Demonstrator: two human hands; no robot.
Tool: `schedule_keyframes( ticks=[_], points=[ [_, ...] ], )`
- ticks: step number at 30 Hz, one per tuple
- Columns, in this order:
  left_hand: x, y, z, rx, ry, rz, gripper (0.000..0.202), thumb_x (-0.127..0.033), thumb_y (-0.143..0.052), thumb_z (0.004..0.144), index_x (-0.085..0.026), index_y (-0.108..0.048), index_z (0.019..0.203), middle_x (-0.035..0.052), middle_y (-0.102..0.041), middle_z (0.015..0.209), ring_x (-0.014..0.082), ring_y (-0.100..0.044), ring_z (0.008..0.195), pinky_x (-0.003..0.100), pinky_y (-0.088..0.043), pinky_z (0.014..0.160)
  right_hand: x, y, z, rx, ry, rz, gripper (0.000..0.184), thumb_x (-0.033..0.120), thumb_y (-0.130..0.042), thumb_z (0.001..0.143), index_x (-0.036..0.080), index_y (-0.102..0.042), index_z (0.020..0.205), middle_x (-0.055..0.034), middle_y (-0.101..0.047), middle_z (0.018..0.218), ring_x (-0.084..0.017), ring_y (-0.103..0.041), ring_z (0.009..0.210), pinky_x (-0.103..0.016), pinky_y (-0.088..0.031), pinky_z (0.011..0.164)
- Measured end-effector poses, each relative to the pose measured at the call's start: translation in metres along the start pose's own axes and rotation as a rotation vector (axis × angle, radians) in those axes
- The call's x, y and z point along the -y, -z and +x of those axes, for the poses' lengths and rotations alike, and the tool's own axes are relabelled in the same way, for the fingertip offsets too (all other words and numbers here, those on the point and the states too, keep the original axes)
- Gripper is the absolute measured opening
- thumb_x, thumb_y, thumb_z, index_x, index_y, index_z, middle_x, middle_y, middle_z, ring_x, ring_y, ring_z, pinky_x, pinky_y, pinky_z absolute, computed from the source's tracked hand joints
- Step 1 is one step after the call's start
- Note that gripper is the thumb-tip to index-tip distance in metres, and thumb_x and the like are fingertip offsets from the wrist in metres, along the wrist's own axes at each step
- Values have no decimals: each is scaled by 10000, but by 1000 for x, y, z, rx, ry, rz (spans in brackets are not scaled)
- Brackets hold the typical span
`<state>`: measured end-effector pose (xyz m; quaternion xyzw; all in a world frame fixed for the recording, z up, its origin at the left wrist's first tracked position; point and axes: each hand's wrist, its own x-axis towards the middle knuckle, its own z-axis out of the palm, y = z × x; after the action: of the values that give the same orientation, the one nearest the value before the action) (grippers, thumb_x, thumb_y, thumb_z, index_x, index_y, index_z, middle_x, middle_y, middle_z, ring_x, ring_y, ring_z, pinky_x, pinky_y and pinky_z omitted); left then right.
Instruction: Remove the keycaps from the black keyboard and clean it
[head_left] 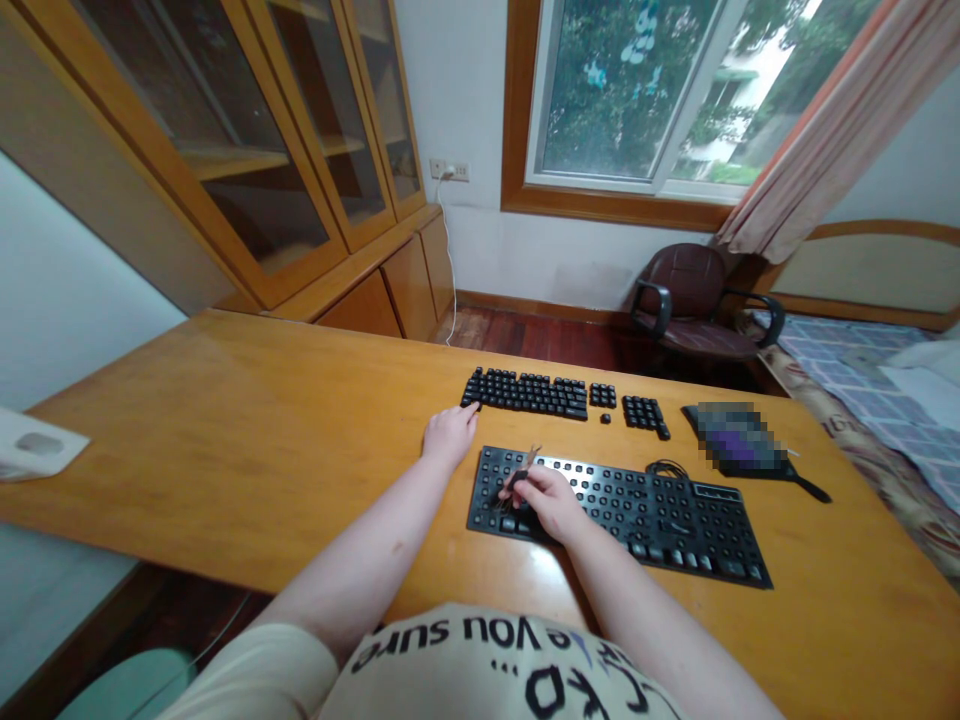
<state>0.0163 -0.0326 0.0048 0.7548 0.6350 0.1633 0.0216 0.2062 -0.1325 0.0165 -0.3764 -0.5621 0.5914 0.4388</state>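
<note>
A black keyboard base point(660, 515) lies on the wooden desk point(225, 440) with most keycaps off. Beyond it, the removed black keycaps point(525, 392) are laid out in rows in keyboard order, with smaller groups point(643, 412) to their right. My right hand point(547, 498) rests over the left end of the keyboard base, fingers closed on a small tool with a thin wooden handle point(523, 470). My left hand point(448, 436) lies on the desk with its fingers curled, fingertips touching the left end of the keycap rows.
A dark flat object with a blurred patch point(739, 440) and a black handle sits to the right of the keyboard. A white object point(34, 445) is at the desk's left edge. An armchair point(694, 305), cabinets point(300, 150) and a bed point(885, 380) stand beyond the desk.
</note>
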Motion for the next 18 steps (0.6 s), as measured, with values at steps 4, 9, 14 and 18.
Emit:
schedule_keyframes(
  ticks=[4,9,14,18],
  points=[
    [0,0,0,1,8,5,365,-323,-419,891,-235,-585,1203,99,-676,955,242,-627,865,334,-442,786,-1,0,0,2,0,19,232,395,-589,806,172,-652,816,-30,-684,696,-125,-568,547,-263,-472,561],
    [0,-1,0,-2,8,0,370,-321,-414,894,-236,-570,1219,101,-673,956,247,-629,854,341,-445,775,0,0,0,4,-3,30,218,383,-596,803,173,-651,816,-29,-685,691,-122,-566,546,-257,-467,558],
    [0,0,0,-11,2,-15,376,-295,-433,887,-225,-549,1238,92,-671,978,233,-625,864,329,-447,786,3,-1,0,5,-4,15,228,391,-590,802,171,-651,814,-27,-684,685,-124,-572,546,-258,-474,560],
    [-2,12,-5,-64,-58,-99,355,-254,-442,882,-190,-563,1209,81,-671,953,209,-615,870,320,-452,811,2,-1,-2,-91,31,-63,255,418,-569,807,172,-638,801,-28,-682,688,-120,-547,494,-247,-456,499]
  ],
)
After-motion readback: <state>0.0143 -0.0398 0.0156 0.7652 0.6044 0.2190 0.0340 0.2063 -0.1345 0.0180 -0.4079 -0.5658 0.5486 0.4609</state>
